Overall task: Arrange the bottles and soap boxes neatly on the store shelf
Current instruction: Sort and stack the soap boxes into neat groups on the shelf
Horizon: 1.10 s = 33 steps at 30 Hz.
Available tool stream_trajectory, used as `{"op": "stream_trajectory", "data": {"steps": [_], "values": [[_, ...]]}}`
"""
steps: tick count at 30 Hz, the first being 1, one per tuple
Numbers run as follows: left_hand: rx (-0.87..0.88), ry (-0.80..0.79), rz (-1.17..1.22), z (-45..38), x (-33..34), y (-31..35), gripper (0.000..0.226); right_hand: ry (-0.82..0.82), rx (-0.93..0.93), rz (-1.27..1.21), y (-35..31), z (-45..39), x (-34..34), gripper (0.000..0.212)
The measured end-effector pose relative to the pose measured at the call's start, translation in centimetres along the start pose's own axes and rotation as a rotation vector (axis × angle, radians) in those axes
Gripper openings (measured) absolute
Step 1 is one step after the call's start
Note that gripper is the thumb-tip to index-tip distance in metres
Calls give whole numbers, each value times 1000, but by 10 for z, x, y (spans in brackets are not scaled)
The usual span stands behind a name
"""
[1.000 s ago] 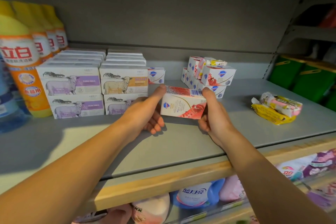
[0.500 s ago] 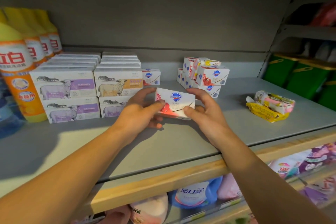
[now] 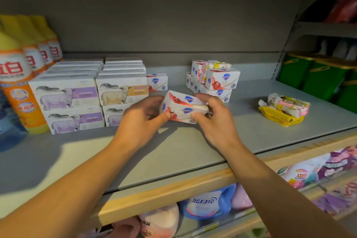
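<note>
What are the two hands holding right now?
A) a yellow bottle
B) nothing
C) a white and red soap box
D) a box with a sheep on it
C: the left hand and the right hand both grip the white and red soap box just above the grey shelf; the sheep boxes stay stacked to the left.

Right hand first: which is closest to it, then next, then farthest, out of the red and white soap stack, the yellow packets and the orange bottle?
From the right hand:
1. Red and white soap stack, just behind it.
2. Yellow packets, off to the right.
3. Orange bottle, far left.
</note>
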<state>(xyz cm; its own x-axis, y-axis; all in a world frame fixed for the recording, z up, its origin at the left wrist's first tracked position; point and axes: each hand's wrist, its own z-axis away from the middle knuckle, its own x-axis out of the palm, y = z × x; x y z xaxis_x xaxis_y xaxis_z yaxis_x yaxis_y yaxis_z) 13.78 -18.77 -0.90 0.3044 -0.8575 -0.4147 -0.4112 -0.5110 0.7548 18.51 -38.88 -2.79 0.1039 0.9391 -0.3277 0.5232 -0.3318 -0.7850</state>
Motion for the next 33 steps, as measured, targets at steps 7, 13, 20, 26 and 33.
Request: {"op": "stream_trajectory", "data": {"steps": [7,13,20,26,33], "values": [[0,-246,-537,8,0,-1,33,-90,27,400,6,-26,-4,53],[166,-440,-598,8,-10,-11,51,-173,-170,620,12,-48,8,41],[148,-433,-574,5,-10,-17,50,-169,-223,795,23,-91,44,44],[136,-396,-535,5,-9,-22,44,-163,-195,751,35,-128,80,45],[136,-383,-496,-1,-9,-28,39,-171,-165,765,47,-165,112,44]]}}
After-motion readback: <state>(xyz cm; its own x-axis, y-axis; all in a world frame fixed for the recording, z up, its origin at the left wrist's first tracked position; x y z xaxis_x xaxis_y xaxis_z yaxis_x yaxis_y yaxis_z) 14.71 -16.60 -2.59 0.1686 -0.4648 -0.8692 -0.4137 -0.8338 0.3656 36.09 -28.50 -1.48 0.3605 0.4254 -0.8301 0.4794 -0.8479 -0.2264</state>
